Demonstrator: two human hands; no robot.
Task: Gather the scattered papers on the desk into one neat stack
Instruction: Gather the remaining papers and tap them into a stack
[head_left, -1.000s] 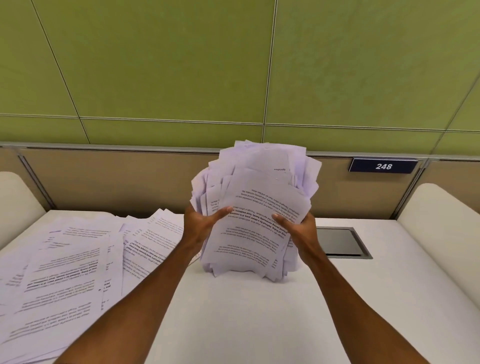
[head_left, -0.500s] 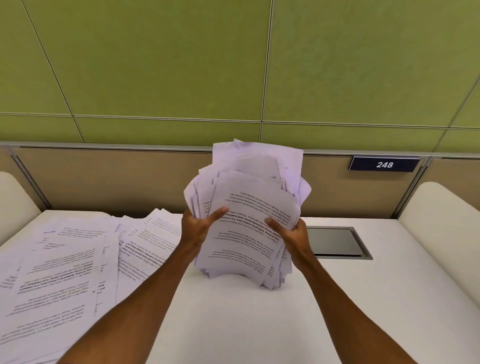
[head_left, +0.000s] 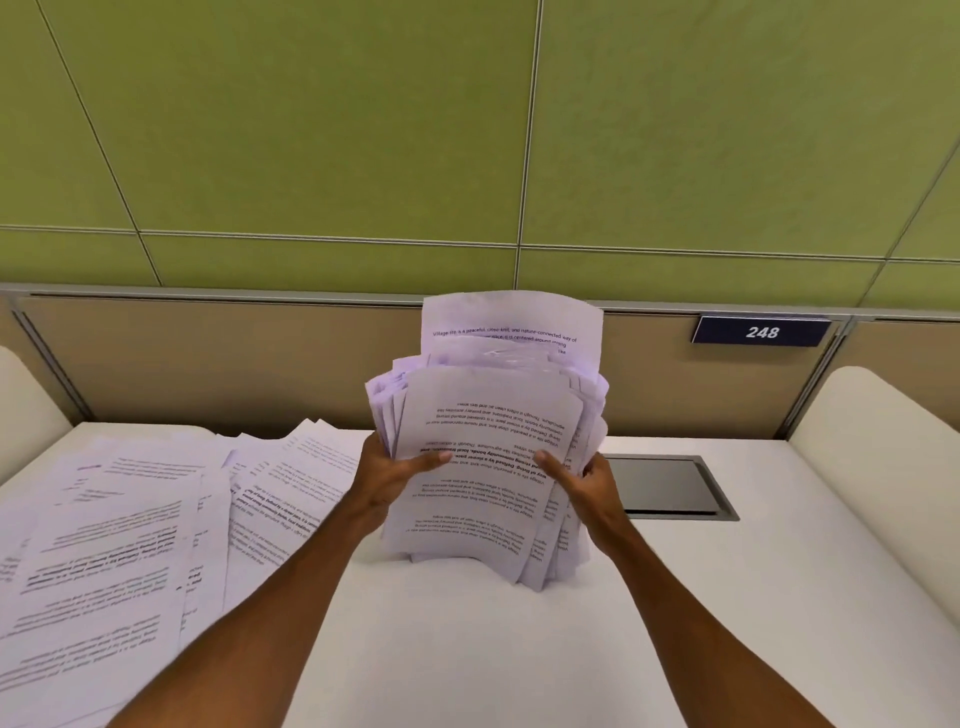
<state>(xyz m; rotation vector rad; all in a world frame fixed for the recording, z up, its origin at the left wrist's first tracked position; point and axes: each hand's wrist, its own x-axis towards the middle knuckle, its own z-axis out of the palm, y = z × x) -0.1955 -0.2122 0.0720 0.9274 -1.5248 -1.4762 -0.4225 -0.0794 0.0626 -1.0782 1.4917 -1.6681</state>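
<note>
Green wall panels up top, beige partition below them with a number plate reading 248. White counter carries everything; the cable hatch set into it is the reference.

Loose sheets: wide overlapping spread well left of the hatch, print up, not squared.

Bundle: thick wad held upright just left of the hatch. Edges are ragged and one sheet sticks up above the rest. Lower edge is at or just above the counter; contact not clear.

Left grip clamps the bundle's far side from the hatch, thumb across the front sheet, fingers hidden behind. Right grip, between bundle and hatch, does the same on the near side. Both are closed on the bundle and hold nothing else.

Handling, as a judgement: light but floppy, sheets slip over each other, and the wad buckles if held by a corner. Best hold is both long edges, slack enough for the sheets to settle when the bottom edge is tapped on the counter. The spread on the left is not yet gathered.
</note>
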